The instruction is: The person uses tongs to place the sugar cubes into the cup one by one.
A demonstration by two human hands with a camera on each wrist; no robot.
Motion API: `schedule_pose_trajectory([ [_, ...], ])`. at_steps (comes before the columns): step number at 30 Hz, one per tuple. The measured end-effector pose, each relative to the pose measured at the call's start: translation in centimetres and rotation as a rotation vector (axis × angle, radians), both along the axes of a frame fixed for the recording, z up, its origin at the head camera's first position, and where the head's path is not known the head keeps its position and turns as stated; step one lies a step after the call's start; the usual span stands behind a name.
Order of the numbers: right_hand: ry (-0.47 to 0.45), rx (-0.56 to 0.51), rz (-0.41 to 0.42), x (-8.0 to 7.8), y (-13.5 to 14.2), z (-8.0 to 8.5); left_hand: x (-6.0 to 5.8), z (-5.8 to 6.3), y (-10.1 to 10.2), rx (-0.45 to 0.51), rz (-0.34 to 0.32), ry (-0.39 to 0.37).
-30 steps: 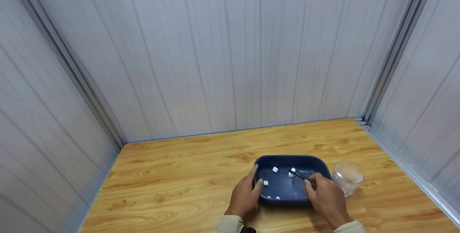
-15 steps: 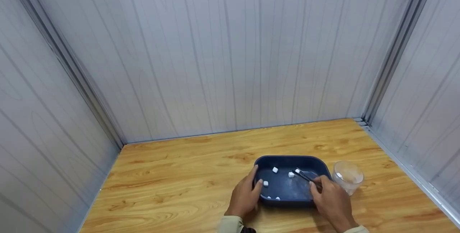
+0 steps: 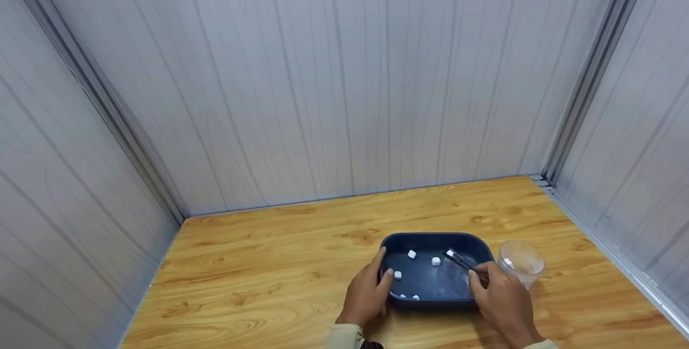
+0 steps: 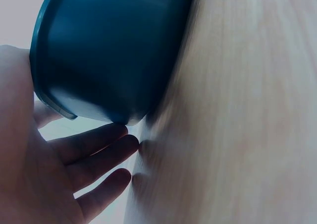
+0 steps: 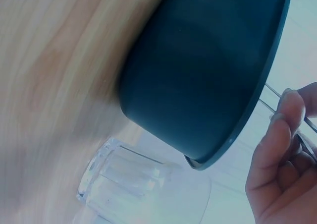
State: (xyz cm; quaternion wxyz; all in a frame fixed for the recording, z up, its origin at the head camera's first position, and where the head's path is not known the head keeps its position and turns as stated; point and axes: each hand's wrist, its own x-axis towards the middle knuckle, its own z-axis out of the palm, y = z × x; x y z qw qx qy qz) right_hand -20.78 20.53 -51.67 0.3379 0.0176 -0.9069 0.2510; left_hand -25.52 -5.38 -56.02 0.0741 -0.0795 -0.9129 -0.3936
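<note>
A dark blue tray (image 3: 430, 282) stands on the wooden table with several small white cubes in it, one of them a cube (image 3: 435, 261) near its middle. My left hand (image 3: 366, 292) rests at the tray's left side, thumb over the rim. In the left wrist view its fingers (image 4: 101, 162) lie fairly straight beside the outer wall. Over the tray's right part, my right hand (image 3: 503, 296) pinches a pair of dark tweezers (image 3: 464, 263). A white cube (image 3: 450, 252) sits at the tweezers' tips. Both prongs show in the right wrist view.
A clear cup (image 3: 521, 264) stands just right of the tray, beside my right hand, with something white inside. Pale panel walls (image 3: 334, 79) enclose the wooden table (image 3: 258, 273) at the back and both sides.
My right hand and the tweezers have shifted right, and the cube at their tips has moved away from the cube it lay against. My left hand and the tray have stayed in place.
</note>
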Motion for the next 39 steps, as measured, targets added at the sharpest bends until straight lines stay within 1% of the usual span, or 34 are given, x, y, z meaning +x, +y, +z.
schedule_pose_trajectory([
  [4, -0.001, -0.002, 0.0, 0.0, 0.2, 0.1, 0.0, 0.0, 0.0, 0.002, 0.002, 0.005],
  [15, 0.008, -0.001, -0.008, 0.3, 0.5, 0.8, 0.0, 0.1, -0.1, 0.012, 0.011, -0.025],
  [21, 0.014, 0.001, -0.019, 0.4, 0.8, 1.2, -0.1, 0.0, -0.1, 0.017, 0.017, -0.019],
  [28, 0.064, -0.009, -0.025, 0.5, 1.2, 1.1, 0.0, -0.1, 0.0, 0.012, 0.011, -0.002],
  [34, 0.05, -0.013, -0.034, 0.7, 1.3, 1.4, 0.0, -0.1, 0.0, 0.013, 0.003, 0.018],
  [39, 0.056, -0.011, -0.035, 0.9, 1.5, 1.7, 0.0, -0.2, 0.1, 0.007, 0.008, 0.011],
])
